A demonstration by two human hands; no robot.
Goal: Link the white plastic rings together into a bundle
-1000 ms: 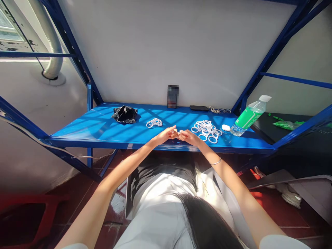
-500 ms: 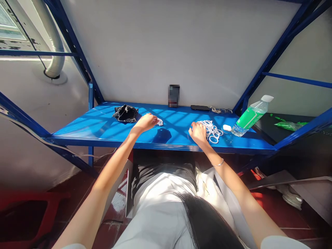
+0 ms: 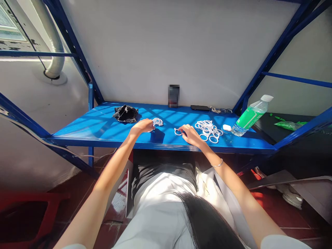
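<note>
My left hand [image 3: 143, 126] is closed round a bunch of white hair ties [image 3: 158, 121], whose loops stick out past the fingertips above the blue desk. To the right, my right hand [image 3: 191, 134] pinches a single white hair tie [image 3: 177, 131] low over the desktop. Just beyond the right hand lies a loose pile of white hair ties [image 3: 209, 130], several overlapping. The fingers partly cover what each hand holds.
A crumpled black plastic bag [image 3: 126, 113] sits open at the left of the blue desk [image 3: 103, 128]. A black phone [image 3: 200, 108], a coiled cable [image 3: 220, 110], a white case [image 3: 227, 128] and a green-labelled bottle [image 3: 250, 117] are on the right. Blue frame posts flank the desk.
My right hand has moved left from the pile, bringing out one hair tie. My left hand has dipped slightly down and left, and more of its bunch shows.
</note>
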